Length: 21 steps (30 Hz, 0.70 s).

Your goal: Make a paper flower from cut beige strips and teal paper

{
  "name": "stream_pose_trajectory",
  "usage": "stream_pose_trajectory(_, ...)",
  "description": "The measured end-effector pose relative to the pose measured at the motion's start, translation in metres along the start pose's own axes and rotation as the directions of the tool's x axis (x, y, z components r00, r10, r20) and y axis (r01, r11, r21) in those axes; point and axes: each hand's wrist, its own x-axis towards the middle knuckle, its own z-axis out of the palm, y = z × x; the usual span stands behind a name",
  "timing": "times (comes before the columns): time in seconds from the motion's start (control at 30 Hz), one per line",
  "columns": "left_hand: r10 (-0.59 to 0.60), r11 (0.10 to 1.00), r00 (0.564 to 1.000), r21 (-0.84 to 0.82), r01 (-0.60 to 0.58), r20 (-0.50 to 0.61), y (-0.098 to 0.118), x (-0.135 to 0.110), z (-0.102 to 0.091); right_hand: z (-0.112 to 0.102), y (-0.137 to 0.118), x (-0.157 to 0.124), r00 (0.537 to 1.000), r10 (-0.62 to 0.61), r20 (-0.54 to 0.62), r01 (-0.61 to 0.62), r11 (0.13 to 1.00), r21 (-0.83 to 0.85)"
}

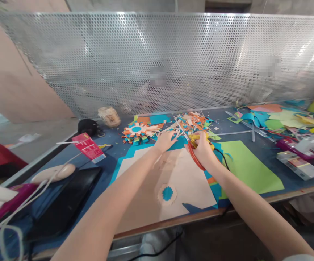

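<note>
My right hand (202, 148) is closed round a pair of scissors (194, 150) with orange and yellow handles; the blades point up and left toward a strip of paper. My left hand (165, 140) pinches that thin pale paper strip (179, 131) just left of the blades, over a blue sheet. Under both forearms lies a large beige sheet (173, 188) with a small scalloped beige disc with a blue centre (167, 194) on it. Behind the hands sits a layered paper flower (138, 131) in orange, beige and blue, next to a heap of paper cuttings (193, 121).
A green sheet (245, 165) lies right of my hands. More coloured paper (276, 117) and boxes (299, 165) crowd the far right. At left are a pink carton (89, 146), a black item (87, 127), a computer mouse (55, 173) and a black tablet-like slab (64, 203). A perforated metal screen (157, 61) backs the table.
</note>
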Motion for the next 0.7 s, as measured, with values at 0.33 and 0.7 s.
stream_pose_trajectory(0.33, 0.017, 1.0, 0.999, -0.009, -0.017, -0.043, -0.017, 0.036, 0.008, -0.012, -0.006, 0.004, 0.997, 0.031, -0.069, -0.017, 0.982, 0.187)
stream_pose_trajectory(0.7, -0.046, 0.998, 0.987, -0.054, 0.038, -0.154, -0.027, 0.054, -0.017, -0.006, -0.006, 0.004, 0.994, 0.098, 0.052, -0.094, 0.993, -0.076)
